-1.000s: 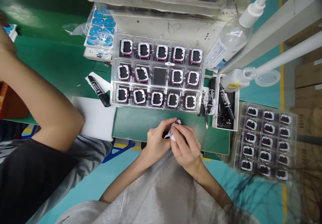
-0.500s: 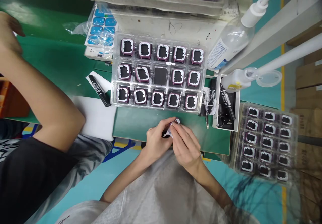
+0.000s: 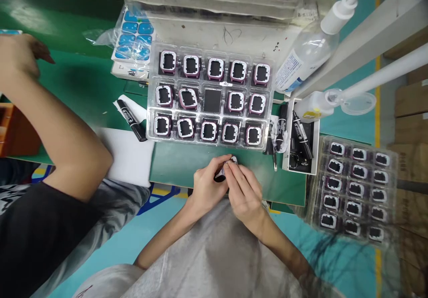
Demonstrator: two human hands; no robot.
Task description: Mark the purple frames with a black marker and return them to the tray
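Near the table's front edge, my left hand (image 3: 209, 184) is curled around a small watch case (image 3: 233, 159), its white rim showing between the fingers. My right hand (image 3: 245, 195) is closed in a pinch over the same case, fingertips against its face. What those fingertips hold is mostly covered; a bit of something whitish shows beneath them. Just beyond the hands lies a clear plastic tray (image 3: 267, 130) of purple watch cases with white rims. One pocket (image 3: 212, 100) in its middle row has no case in it.
Right of the tray are a white box (image 3: 313, 168) with markers, tweezers (image 3: 275, 159) and a pump bottle (image 3: 301, 57). A second filled tray (image 3: 317, 191) stands lower right. At left are a marker (image 3: 131, 119), white foam sheet (image 3: 129, 164) and a co-worker's arm (image 3: 70, 124).
My right fingertips have shifted slightly up and left over the watch case, and less of the whitish material shows. The co-worker's hand has moved right and down.
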